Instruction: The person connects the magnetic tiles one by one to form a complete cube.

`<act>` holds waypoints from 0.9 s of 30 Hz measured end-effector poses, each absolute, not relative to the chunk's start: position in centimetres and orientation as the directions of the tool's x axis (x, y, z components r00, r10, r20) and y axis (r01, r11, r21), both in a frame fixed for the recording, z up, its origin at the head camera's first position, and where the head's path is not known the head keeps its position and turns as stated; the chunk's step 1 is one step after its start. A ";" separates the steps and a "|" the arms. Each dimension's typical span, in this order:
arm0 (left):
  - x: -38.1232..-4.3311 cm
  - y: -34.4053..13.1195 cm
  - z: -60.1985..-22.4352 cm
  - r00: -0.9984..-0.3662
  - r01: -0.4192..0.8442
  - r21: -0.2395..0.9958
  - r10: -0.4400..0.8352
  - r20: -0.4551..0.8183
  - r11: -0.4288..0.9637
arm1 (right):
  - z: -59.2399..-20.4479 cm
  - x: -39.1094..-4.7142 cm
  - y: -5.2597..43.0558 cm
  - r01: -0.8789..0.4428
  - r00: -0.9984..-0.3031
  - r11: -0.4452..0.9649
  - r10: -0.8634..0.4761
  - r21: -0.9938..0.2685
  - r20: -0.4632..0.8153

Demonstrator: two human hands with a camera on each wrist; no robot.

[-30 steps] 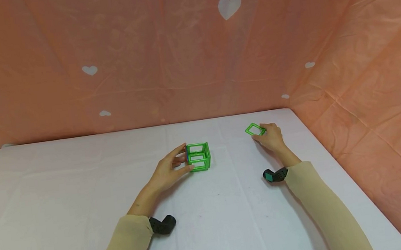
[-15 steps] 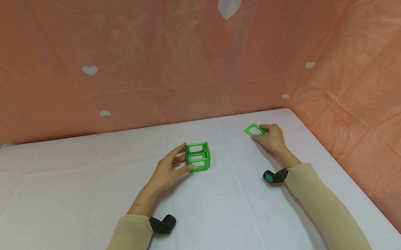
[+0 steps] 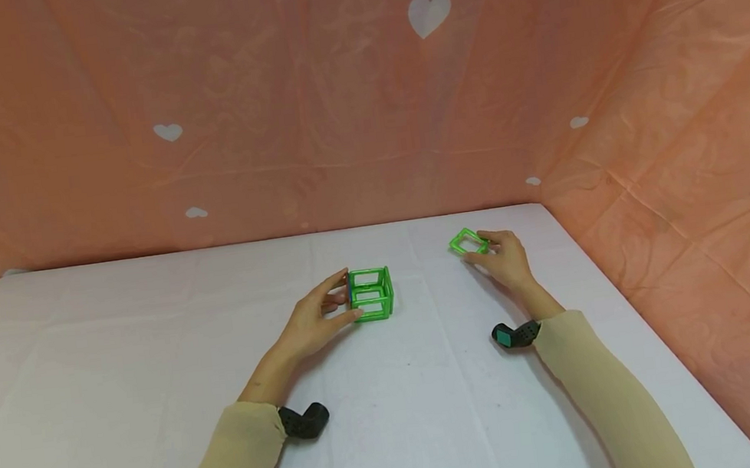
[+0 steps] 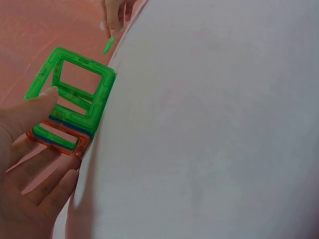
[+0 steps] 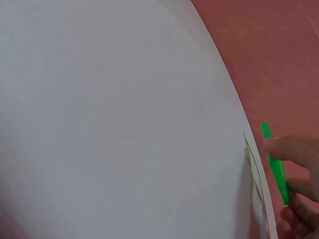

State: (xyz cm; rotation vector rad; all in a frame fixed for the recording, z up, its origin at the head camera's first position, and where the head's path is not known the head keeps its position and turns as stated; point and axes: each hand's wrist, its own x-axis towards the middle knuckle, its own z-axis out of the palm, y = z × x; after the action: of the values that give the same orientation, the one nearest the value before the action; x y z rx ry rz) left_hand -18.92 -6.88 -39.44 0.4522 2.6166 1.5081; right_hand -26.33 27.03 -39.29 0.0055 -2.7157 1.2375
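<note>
A box of green magnetic tiles [image 3: 372, 301] stands on the table near its middle. My left hand [image 3: 312, 322] grips it from the left, thumb on the near face and fingers along the left side. In the left wrist view, an orange tile [image 4: 66, 149] and a strip of blue show on the side of the box by the fingers. Farther right and back, my right hand [image 3: 506, 259] pinches a single green square tile [image 3: 458, 248] between thumb and fingers. Seen from the right wrist, that tile appears almost edge-on, held over the table.
A white cloth covers the table [image 3: 154, 367]. Behind it hangs an orange curtain [image 3: 332, 100] with white hearts, and another orange sheet [image 3: 710, 188] runs along the right edge. Black wrist cameras [image 3: 304, 421] sit on both wrists.
My right hand has shifted slightly left with the green square tile, which has tilted a little. My left hand and the box have stayed in place.
</note>
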 end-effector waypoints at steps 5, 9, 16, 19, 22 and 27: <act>-19.0 -6.8 -39.4 -0.952 0.209 0.860 0.297 0.070 0.466 | -39.1 -26.2 26.6 -0.089 -0.986 0.636 0.054 -0.766 0.159; -19.0 -6.9 -39.5 -0.953 0.208 0.857 0.297 0.068 0.472 | -39.0 -26.1 26.3 -0.112 -0.983 0.622 0.045 -0.775 0.178; -19.1 -7.0 -39.7 -0.951 0.218 0.858 0.300 0.079 0.465 | -38.7 -26.0 25.8 -0.150 -0.978 0.637 0.019 -0.756 0.210; -19.1 -6.9 -39.7 -0.950 0.223 0.860 0.302 0.085 0.459 | -38.4 -25.9 25.3 -0.151 -0.979 0.631 0.014 -0.761 0.205; -19.1 -6.9 -39.7 -0.949 0.226 0.860 0.303 0.089 0.457 | -38.0 -25.8 24.8 -0.168 -0.976 0.635 0.002 -0.754 0.219; -19.1 -6.9 -39.6 -0.952 0.215 0.861 0.297 0.078 0.462 | -37.5 -25.5 24.0 -0.190 -0.972 0.627 -0.012 -0.755 0.234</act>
State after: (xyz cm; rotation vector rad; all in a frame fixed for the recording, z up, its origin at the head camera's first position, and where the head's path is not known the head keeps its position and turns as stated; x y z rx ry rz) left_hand -19.08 -6.92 -39.63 0.4586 2.6145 1.5206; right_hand -25.47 24.02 -37.54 0.1660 -2.6432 1.2625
